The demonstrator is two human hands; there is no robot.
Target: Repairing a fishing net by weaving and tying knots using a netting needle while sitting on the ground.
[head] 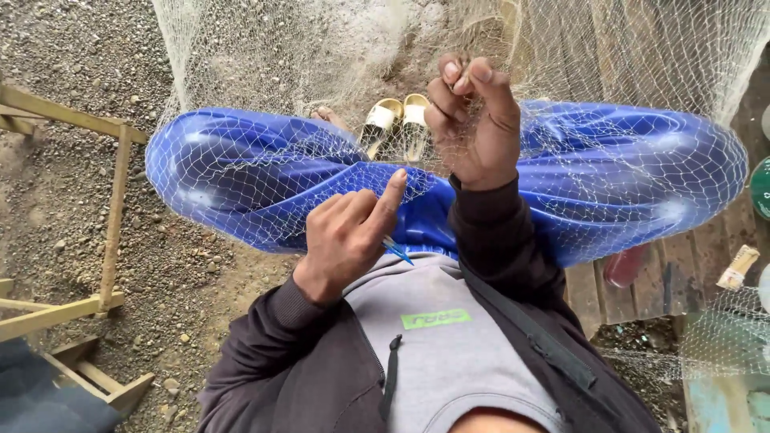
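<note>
1. Head view: the fishing net (265,172) lies draped over the person's crossed legs in blue trousers (609,172).
2. The right hand (475,120) is raised, fingertips pinched shut on a bunch of mesh.
3. The left hand (349,232) is curled closed around a blue netting needle (399,251), thumb up.
4. This looks like mid-mending; the next stitch likely needs the mesh held taut.
5. Gravel ground (72,176) lies left with a wooden frame (112,216); pale sandals (397,122) ahead, wooden planks (618,301) right.
</note>
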